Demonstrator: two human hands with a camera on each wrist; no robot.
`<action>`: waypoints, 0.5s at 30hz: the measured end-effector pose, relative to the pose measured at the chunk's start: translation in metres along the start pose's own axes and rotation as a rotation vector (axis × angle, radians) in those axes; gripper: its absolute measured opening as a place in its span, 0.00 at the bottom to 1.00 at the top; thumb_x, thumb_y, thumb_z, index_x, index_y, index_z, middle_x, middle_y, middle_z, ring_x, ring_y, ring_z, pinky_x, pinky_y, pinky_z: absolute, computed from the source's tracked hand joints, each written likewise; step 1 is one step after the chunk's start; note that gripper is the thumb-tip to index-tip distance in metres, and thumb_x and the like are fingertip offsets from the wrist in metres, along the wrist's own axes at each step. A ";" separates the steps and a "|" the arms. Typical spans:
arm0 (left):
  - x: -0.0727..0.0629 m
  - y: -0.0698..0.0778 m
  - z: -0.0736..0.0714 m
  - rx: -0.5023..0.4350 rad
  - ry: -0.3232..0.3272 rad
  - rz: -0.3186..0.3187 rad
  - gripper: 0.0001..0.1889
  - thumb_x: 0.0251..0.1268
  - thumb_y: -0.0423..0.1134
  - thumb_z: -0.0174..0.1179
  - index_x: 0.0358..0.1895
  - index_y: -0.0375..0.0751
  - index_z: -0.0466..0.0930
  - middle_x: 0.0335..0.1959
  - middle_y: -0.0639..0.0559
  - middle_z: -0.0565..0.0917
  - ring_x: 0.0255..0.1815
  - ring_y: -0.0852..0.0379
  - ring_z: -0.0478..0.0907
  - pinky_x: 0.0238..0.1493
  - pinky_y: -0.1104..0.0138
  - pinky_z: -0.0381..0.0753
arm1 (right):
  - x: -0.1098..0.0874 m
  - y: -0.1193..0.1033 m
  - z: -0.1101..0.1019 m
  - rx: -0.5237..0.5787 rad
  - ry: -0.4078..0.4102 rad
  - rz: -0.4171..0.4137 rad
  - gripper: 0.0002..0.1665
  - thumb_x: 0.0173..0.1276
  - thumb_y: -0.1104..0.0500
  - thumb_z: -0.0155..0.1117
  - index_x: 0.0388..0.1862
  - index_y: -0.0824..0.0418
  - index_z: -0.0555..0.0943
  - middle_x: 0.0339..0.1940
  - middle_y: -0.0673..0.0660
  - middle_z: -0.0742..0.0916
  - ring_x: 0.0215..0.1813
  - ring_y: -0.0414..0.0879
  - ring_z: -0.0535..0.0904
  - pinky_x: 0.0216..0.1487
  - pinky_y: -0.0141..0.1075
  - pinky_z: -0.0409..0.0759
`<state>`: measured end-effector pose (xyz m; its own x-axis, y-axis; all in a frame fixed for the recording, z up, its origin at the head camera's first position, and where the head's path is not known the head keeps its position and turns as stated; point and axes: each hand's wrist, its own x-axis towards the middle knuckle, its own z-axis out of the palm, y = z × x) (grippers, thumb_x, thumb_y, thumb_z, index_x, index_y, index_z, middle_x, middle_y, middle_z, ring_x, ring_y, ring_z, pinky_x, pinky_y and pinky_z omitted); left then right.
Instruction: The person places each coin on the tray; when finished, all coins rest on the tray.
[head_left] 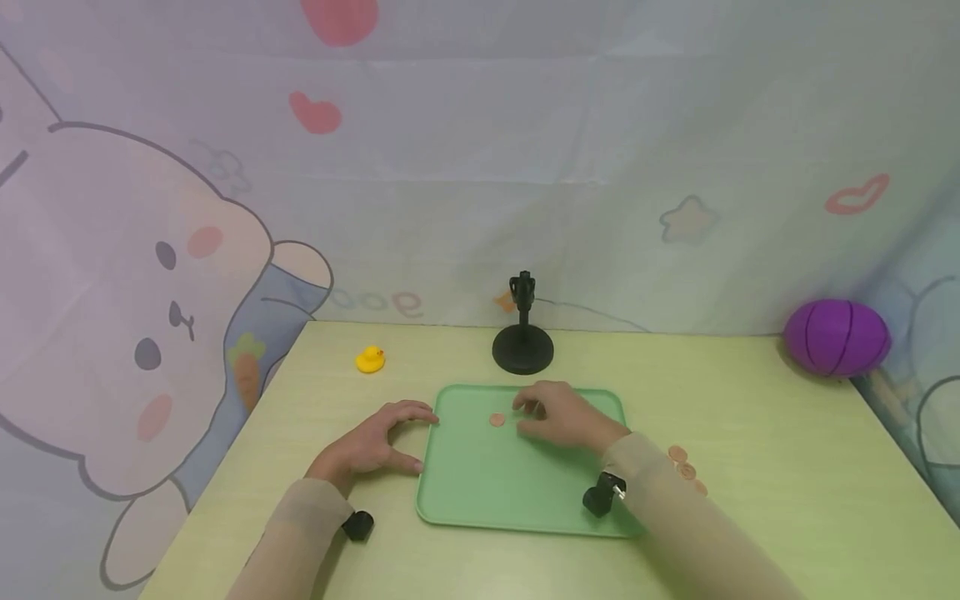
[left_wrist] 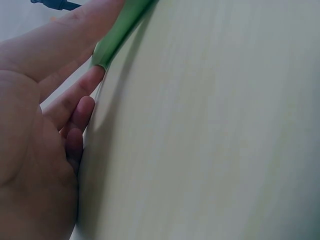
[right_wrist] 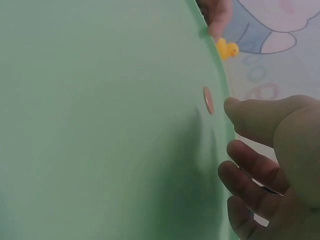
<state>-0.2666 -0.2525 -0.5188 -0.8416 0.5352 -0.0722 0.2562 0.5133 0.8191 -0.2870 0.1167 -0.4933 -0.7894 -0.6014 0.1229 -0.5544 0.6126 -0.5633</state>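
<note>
A light green tray point(head_left: 480, 492) lies on the table. On its upper left part rests one copper-coloured coin point(head_left: 497, 420). My right hand point(head_left: 566, 417) hovers over the tray just right of the coin. In the right wrist view the fingers of this hand point(right_wrist: 272, 165) are loosely bent, the thumb stands apart from them, and nothing is between them. At the tray's left edge is my left hand point(head_left: 375, 442), its thumb and fingertips right at the rim. The left wrist view shows a fingertip point(left_wrist: 97, 77) against the green rim point(left_wrist: 112, 47).
Several copper-coloured coins point(head_left: 687, 472) lie on the table right of the tray, beside my right sleeve. Behind the tray stands a black stand point(head_left: 522, 350) with a round base. A yellow rubber duck point(head_left: 371, 360) sits back left, a purple ball point(head_left: 837, 338) at the back right corner.
</note>
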 end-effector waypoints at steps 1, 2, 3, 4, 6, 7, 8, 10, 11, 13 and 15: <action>0.000 0.000 0.000 0.007 0.001 0.000 0.36 0.48 0.45 0.85 0.65 0.58 0.82 0.75 0.51 0.70 0.79 0.42 0.57 0.80 0.38 0.50 | -0.003 0.001 -0.003 0.003 0.003 0.001 0.14 0.69 0.56 0.73 0.52 0.59 0.87 0.44 0.51 0.88 0.46 0.45 0.84 0.52 0.42 0.83; 0.000 0.000 0.001 0.007 0.002 -0.001 0.36 0.48 0.45 0.85 0.65 0.59 0.82 0.75 0.52 0.70 0.79 0.42 0.57 0.80 0.38 0.50 | -0.006 0.002 -0.006 0.008 0.004 0.006 0.15 0.69 0.56 0.72 0.52 0.59 0.87 0.45 0.52 0.89 0.47 0.45 0.84 0.53 0.42 0.83; 0.000 0.000 0.001 0.012 0.002 -0.001 0.36 0.48 0.45 0.85 0.65 0.59 0.82 0.75 0.52 0.70 0.79 0.42 0.58 0.80 0.38 0.50 | -0.010 0.004 -0.009 0.012 0.004 0.013 0.15 0.69 0.56 0.72 0.52 0.60 0.87 0.45 0.52 0.89 0.48 0.46 0.84 0.53 0.43 0.83; 0.000 0.000 0.001 0.006 0.002 -0.006 0.36 0.48 0.45 0.85 0.64 0.59 0.82 0.75 0.53 0.70 0.80 0.43 0.57 0.80 0.40 0.49 | -0.013 0.005 -0.012 0.015 0.005 0.023 0.15 0.70 0.56 0.72 0.53 0.59 0.87 0.46 0.52 0.88 0.48 0.46 0.84 0.53 0.43 0.82; 0.001 0.001 0.001 -0.002 0.004 -0.005 0.36 0.48 0.44 0.85 0.65 0.59 0.82 0.75 0.53 0.70 0.79 0.43 0.58 0.80 0.39 0.50 | -0.021 0.008 -0.019 0.015 0.013 0.038 0.15 0.71 0.56 0.72 0.53 0.59 0.87 0.46 0.52 0.88 0.49 0.47 0.84 0.53 0.44 0.82; 0.001 0.001 0.001 -0.006 0.003 -0.003 0.36 0.48 0.44 0.85 0.65 0.59 0.82 0.75 0.53 0.70 0.79 0.43 0.58 0.80 0.39 0.50 | -0.024 0.010 -0.022 0.014 0.018 0.040 0.15 0.71 0.56 0.72 0.53 0.59 0.86 0.46 0.52 0.88 0.49 0.47 0.84 0.53 0.44 0.82; 0.002 0.001 0.001 -0.012 0.002 -0.003 0.36 0.48 0.44 0.85 0.65 0.59 0.82 0.75 0.53 0.70 0.79 0.43 0.58 0.80 0.40 0.50 | -0.028 0.012 -0.026 0.018 0.025 0.044 0.15 0.71 0.56 0.72 0.53 0.60 0.86 0.46 0.53 0.88 0.48 0.48 0.83 0.52 0.45 0.83; 0.002 0.002 0.001 -0.019 0.003 -0.006 0.36 0.48 0.43 0.85 0.65 0.58 0.82 0.75 0.53 0.71 0.79 0.43 0.58 0.80 0.40 0.50 | -0.037 0.017 -0.032 0.022 0.042 0.043 0.14 0.72 0.57 0.72 0.53 0.60 0.86 0.46 0.53 0.88 0.48 0.48 0.83 0.51 0.46 0.83; 0.002 0.002 0.001 -0.017 0.004 -0.007 0.36 0.48 0.43 0.85 0.65 0.58 0.82 0.75 0.53 0.71 0.79 0.44 0.58 0.80 0.40 0.49 | -0.041 0.020 -0.035 0.022 0.050 0.041 0.14 0.72 0.57 0.72 0.53 0.61 0.86 0.46 0.53 0.88 0.48 0.49 0.83 0.50 0.47 0.83; 0.002 0.002 0.001 -0.016 0.004 -0.011 0.36 0.48 0.43 0.85 0.64 0.59 0.82 0.75 0.53 0.71 0.79 0.44 0.58 0.81 0.40 0.49 | -0.049 0.027 -0.040 0.022 0.065 0.046 0.14 0.73 0.57 0.72 0.53 0.61 0.86 0.45 0.52 0.88 0.47 0.49 0.83 0.49 0.48 0.83; 0.001 0.002 0.001 -0.014 0.006 -0.012 0.36 0.47 0.43 0.85 0.64 0.59 0.82 0.75 0.53 0.71 0.79 0.44 0.58 0.81 0.40 0.49 | -0.058 0.034 -0.046 0.018 0.078 0.064 0.14 0.73 0.57 0.71 0.54 0.61 0.87 0.46 0.51 0.88 0.47 0.47 0.83 0.49 0.47 0.84</action>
<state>-0.2668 -0.2506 -0.5179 -0.8474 0.5250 -0.0787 0.2394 0.5102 0.8261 -0.2721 0.1957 -0.4816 -0.8414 -0.5195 0.1487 -0.4979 0.6385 -0.5869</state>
